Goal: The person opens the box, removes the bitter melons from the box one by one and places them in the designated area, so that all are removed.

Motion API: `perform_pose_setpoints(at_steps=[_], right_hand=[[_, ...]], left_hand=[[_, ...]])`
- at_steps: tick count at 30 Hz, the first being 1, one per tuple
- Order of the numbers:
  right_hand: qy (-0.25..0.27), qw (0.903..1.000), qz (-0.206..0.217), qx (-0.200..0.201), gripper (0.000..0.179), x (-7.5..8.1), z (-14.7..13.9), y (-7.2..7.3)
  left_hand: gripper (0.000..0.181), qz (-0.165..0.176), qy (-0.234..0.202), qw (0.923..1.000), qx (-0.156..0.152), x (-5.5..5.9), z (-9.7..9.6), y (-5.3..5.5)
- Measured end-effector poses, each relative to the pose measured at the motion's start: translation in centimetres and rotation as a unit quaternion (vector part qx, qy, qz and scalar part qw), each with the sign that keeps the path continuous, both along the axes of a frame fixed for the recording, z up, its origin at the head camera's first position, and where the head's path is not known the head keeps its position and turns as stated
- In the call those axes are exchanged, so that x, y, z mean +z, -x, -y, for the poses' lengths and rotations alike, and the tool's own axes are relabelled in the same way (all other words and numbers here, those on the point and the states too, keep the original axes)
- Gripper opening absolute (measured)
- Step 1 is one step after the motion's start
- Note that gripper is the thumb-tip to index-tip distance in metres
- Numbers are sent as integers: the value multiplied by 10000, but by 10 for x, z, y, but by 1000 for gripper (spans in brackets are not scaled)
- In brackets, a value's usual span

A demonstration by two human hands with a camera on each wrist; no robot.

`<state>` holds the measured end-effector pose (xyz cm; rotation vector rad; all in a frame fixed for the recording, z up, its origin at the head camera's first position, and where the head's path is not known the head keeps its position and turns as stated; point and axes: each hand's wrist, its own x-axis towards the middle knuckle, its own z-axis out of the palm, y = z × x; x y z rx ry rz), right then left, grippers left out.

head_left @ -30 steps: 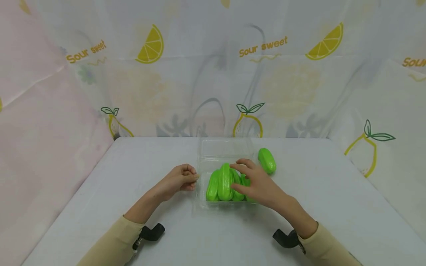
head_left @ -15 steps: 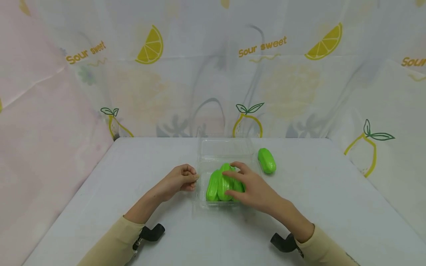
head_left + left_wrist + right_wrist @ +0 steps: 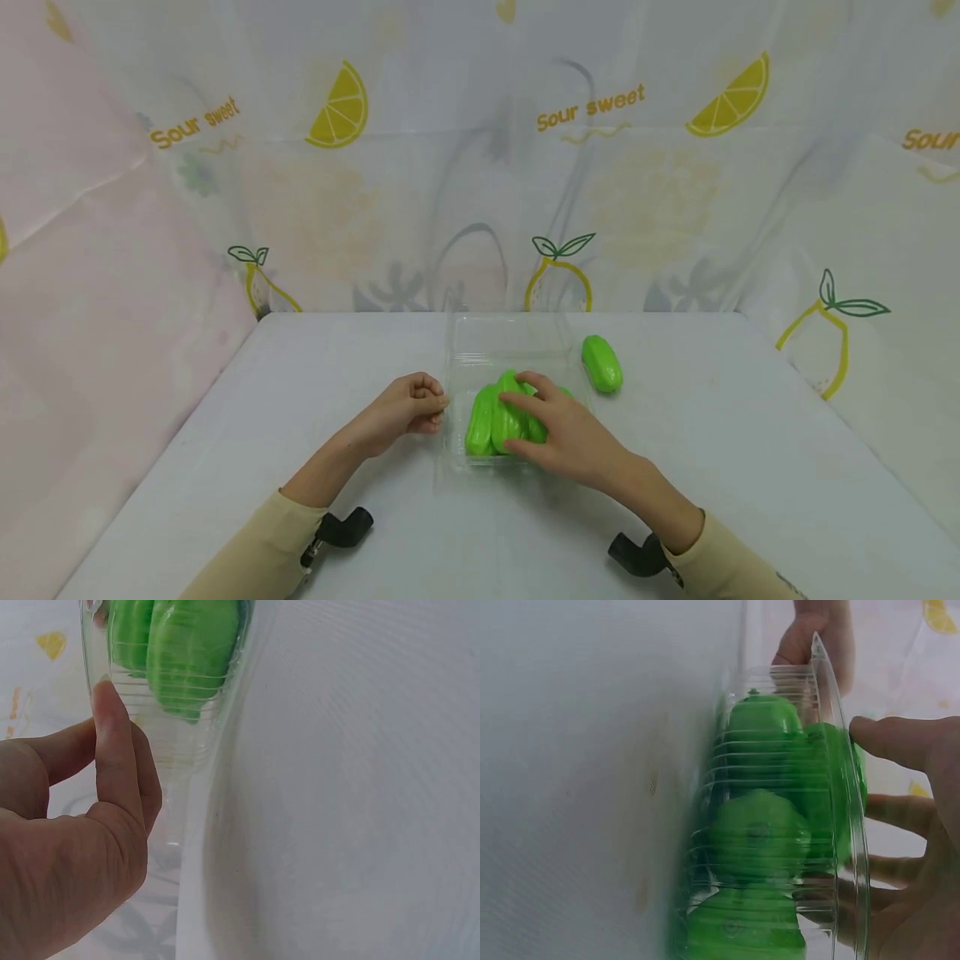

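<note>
Shifted leftward since a second ago, the right hand (image 3: 572, 435) curves over the topmost glossy green oblong (image 3: 506, 423), heaped with similar green pieces (image 3: 480, 427) inside a clear plastic box (image 3: 456, 429); whether it grips is unclear. The left hand (image 3: 403, 410) pinches the box's left edge; another green oblong (image 3: 602, 364) lies on the white table (image 3: 750, 467).

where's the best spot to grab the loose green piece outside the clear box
Probably across its middle, coming from above with the right hand, the nearer one. The loose green piece lies on the table, long and rounded, nothing on top, so its two long sides suit a pinch.
</note>
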<state>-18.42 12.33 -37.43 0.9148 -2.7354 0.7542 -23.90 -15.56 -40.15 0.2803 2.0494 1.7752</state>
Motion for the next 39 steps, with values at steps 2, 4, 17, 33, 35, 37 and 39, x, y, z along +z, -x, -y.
perform_pose_setpoints(at_steps=[2,4,17,33,35,37,39], right_hand=[[19,10000,-77,-15,60,-1,1,0],[49,9998,-170,-20,63,-2,3,0],[181,9991,-143,-362,65,3,11,-8],[374,9992,38,-164,62,10,7,-10],[402,9990,84,-148,62,11,6,-9],[431,9989,104,-132,61,12,5,-9],[440,9989,79,-127,61,12,3,-8]], left_hand=[[19,0,0,10000,-3,0,0,0],[19,-2,4,10000,-11,1,0,-1],[20,-15,17,10000,-20,4,0,-1],[19,2,-19,10000,-45,3,0,-1],[19,7,-27,10000,-43,3,0,-1],[20,6,-31,10000,-48,3,0,-1],[19,6,-35,10000,-54,3,1,-1]])
